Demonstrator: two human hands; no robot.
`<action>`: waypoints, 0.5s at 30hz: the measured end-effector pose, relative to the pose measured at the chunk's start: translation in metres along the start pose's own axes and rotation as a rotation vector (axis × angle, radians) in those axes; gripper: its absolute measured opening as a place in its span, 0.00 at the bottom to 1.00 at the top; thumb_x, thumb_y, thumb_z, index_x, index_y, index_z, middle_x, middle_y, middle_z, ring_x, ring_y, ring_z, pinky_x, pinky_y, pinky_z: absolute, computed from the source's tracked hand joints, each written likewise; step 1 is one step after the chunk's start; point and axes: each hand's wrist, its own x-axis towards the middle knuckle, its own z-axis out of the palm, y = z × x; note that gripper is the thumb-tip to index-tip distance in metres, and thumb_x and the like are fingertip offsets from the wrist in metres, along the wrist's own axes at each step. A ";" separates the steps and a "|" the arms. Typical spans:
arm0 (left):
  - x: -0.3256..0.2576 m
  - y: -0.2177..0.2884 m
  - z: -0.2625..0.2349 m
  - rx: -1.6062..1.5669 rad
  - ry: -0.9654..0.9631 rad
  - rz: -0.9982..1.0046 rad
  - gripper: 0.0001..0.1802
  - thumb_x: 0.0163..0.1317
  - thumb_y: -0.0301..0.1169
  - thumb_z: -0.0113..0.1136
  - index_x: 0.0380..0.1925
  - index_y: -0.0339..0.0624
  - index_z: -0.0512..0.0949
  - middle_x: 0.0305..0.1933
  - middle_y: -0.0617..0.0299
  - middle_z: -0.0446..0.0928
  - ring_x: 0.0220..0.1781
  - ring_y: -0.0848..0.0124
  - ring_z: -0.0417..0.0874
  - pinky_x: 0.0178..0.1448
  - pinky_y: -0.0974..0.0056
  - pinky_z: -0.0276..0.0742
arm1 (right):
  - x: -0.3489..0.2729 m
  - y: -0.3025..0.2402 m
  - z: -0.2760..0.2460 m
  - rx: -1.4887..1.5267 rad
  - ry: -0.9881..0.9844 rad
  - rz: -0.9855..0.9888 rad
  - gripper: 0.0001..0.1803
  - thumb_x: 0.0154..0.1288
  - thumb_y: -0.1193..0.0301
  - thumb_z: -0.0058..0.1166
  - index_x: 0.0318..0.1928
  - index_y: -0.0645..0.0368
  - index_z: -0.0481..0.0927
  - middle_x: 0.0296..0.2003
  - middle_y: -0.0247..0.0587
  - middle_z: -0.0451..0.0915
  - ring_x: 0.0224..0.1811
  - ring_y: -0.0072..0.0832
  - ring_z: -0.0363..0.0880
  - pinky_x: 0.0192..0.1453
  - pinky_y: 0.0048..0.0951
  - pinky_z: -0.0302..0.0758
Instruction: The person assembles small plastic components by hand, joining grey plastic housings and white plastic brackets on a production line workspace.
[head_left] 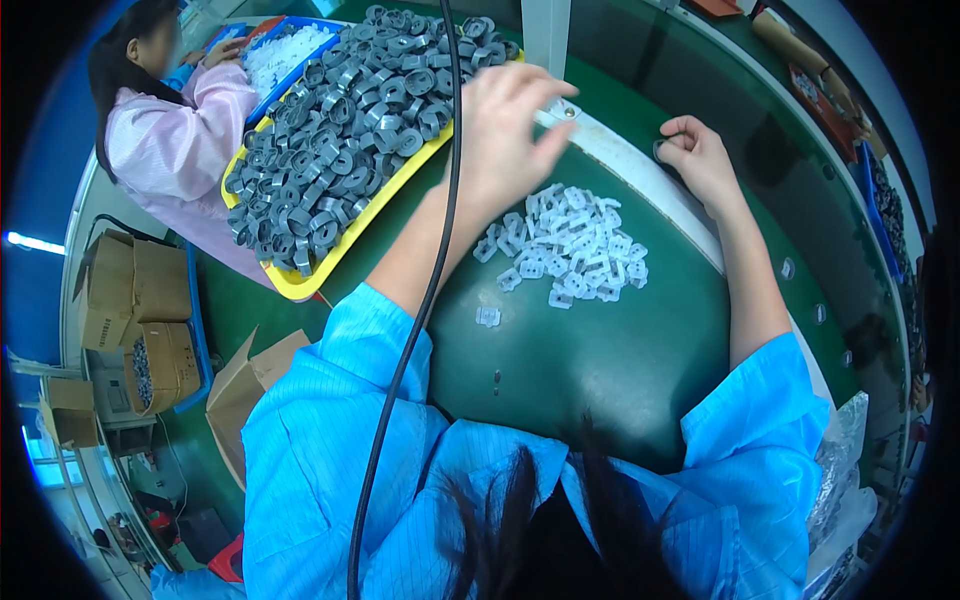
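My left hand point(505, 130) is raised at the right edge of a yellow tray point(345, 237), its fingers apart and nothing visible in them. Grey ring-shaped plastic parts point(340, 150) are heaped in that tray. Over the white rail on the right, my right hand point(700, 165) pinches a small dark ring-shaped part point(658, 150), mostly covered by the fingers. Between my forearms a pile of small translucent white plastic pieces point(575, 245) lies on the green tabletop point(580, 355). One such piece point(488, 317) lies apart, nearer to me.
A black cable point(440, 240) hangs down across the view, in front of my left arm. Beyond the white rail point(640, 180), a green strip carries several small clear pieces point(788, 268). A co-worker in pink point(170, 140) sits at far left by a blue tray point(285, 60). Cardboard boxes point(135, 285) stand left.
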 end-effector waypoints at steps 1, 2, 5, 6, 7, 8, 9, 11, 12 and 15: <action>0.005 -0.010 -0.008 0.081 -0.005 -0.051 0.17 0.47 0.30 0.66 0.41 0.48 0.79 0.45 0.60 0.75 0.52 0.58 0.72 0.58 0.54 0.63 | -0.004 -0.004 0.002 -0.167 0.090 -0.020 0.18 0.52 0.70 0.58 0.44 0.62 0.76 0.23 0.33 0.76 0.28 0.21 0.75 0.37 0.26 0.72; 0.011 -0.019 -0.017 0.160 -0.010 -0.100 0.18 0.47 0.28 0.65 0.41 0.48 0.79 0.45 0.60 0.75 0.52 0.57 0.72 0.58 0.53 0.64 | -0.007 -0.013 0.003 -0.251 0.108 -0.005 0.20 0.52 0.70 0.59 0.46 0.62 0.76 0.28 0.39 0.79 0.33 0.28 0.78 0.43 0.30 0.75; 0.041 -0.048 -0.040 0.510 -0.161 -0.066 0.26 0.45 0.25 0.60 0.50 0.48 0.77 0.55 0.53 0.73 0.55 0.54 0.74 0.60 0.51 0.68 | -0.004 -0.002 0.004 -0.364 0.313 -0.241 0.20 0.53 0.70 0.59 0.47 0.62 0.75 0.36 0.44 0.80 0.39 0.35 0.79 0.48 0.33 0.75; 0.052 -0.063 -0.045 0.582 -0.296 -0.108 0.30 0.43 0.27 0.61 0.53 0.48 0.75 0.57 0.51 0.72 0.58 0.53 0.73 0.63 0.53 0.67 | -0.005 -0.007 0.006 -0.351 0.343 -0.282 0.20 0.53 0.71 0.58 0.48 0.61 0.75 0.39 0.45 0.79 0.41 0.37 0.79 0.49 0.34 0.75; 0.066 -0.073 -0.046 0.493 -0.390 -0.149 0.32 0.43 0.29 0.63 0.55 0.49 0.74 0.59 0.49 0.71 0.59 0.53 0.73 0.64 0.54 0.68 | -0.006 -0.009 0.005 -0.343 0.380 -0.316 0.20 0.54 0.71 0.58 0.48 0.61 0.75 0.43 0.46 0.79 0.43 0.39 0.78 0.51 0.35 0.75; 0.079 -0.082 -0.046 0.409 -0.481 -0.189 0.34 0.43 0.32 0.64 0.57 0.49 0.73 0.61 0.48 0.70 0.60 0.52 0.73 0.65 0.56 0.68 | -0.006 -0.011 0.005 -0.341 0.387 -0.318 0.20 0.54 0.71 0.58 0.48 0.61 0.75 0.43 0.46 0.79 0.43 0.39 0.78 0.51 0.35 0.75; 0.087 -0.089 -0.043 0.319 -0.501 -0.210 0.37 0.42 0.37 0.65 0.58 0.49 0.71 0.60 0.48 0.71 0.61 0.54 0.73 0.64 0.54 0.68 | -0.006 -0.011 0.007 -0.297 0.360 -0.321 0.20 0.54 0.71 0.58 0.48 0.61 0.75 0.43 0.45 0.78 0.43 0.38 0.78 0.51 0.35 0.75; 0.097 -0.111 -0.025 0.315 -0.541 -0.234 0.40 0.45 0.47 0.64 0.61 0.49 0.69 0.59 0.47 0.73 0.61 0.54 0.74 0.64 0.54 0.69 | -0.005 -0.009 0.014 -0.225 0.321 -0.340 0.19 0.54 0.72 0.58 0.48 0.60 0.76 0.43 0.45 0.78 0.43 0.36 0.78 0.51 0.34 0.75; 0.098 -0.121 -0.018 0.315 -0.542 -0.230 0.40 0.45 0.47 0.64 0.61 0.49 0.69 0.59 0.47 0.73 0.61 0.54 0.74 0.64 0.54 0.69 | -0.006 -0.011 0.017 -0.189 0.288 -0.315 0.19 0.54 0.72 0.58 0.48 0.60 0.76 0.43 0.44 0.78 0.43 0.35 0.78 0.51 0.33 0.75; 0.097 -0.124 0.008 0.611 -0.614 -0.415 0.36 0.51 0.55 0.61 0.59 0.51 0.73 0.53 0.49 0.78 0.58 0.56 0.77 0.61 0.51 0.71 | -0.006 -0.006 0.017 -0.207 0.289 -0.325 0.19 0.55 0.73 0.57 0.49 0.60 0.76 0.42 0.40 0.80 0.39 0.26 0.76 0.40 0.26 0.76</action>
